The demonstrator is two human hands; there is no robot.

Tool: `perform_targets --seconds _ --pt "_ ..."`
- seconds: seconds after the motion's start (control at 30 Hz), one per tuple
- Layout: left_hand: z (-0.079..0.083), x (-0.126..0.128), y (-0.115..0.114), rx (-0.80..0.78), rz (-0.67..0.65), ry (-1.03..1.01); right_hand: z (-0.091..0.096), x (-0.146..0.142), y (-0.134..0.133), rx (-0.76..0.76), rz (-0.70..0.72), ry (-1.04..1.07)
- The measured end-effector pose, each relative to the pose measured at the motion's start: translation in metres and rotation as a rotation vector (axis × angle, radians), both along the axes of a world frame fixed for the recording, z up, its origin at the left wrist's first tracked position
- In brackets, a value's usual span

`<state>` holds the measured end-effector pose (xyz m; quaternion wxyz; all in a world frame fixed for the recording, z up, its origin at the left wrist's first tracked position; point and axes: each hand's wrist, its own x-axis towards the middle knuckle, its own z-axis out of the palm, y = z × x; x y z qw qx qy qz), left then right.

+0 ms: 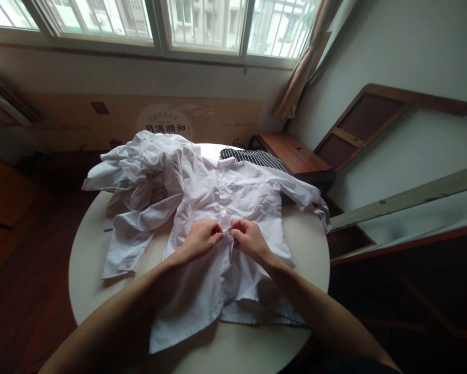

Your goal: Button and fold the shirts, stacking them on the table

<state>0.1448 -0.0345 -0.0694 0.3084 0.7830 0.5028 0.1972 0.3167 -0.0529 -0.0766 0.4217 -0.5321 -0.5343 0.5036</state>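
Observation:
A white button-up shirt lies front-up on a round white table, its collar toward the window and sleeves spread to both sides. My left hand and my right hand meet at the shirt's middle. Both pinch the front placket just below a white button, fingers curled on the cloth. The lower hem lies open near the table's front edge.
More crumpled white garments are piled at the table's back left. A striped dark cloth lies behind the shirt. A wooden chair stands at the right, and a cardboard box sits under the window.

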Motion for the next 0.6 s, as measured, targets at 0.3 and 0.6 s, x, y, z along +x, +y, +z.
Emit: perform_targets --seconds 0.3,0.6 --pt "0.003 0.002 0.008 0.022 0.102 -0.057 0.007 -0.001 0.009 -0.001 -0.012 0.158" --pt "0.028 0.009 0.003 0.271 0.108 0.206 0.019 -0.011 0.016 0.107 -0.052 0.005"
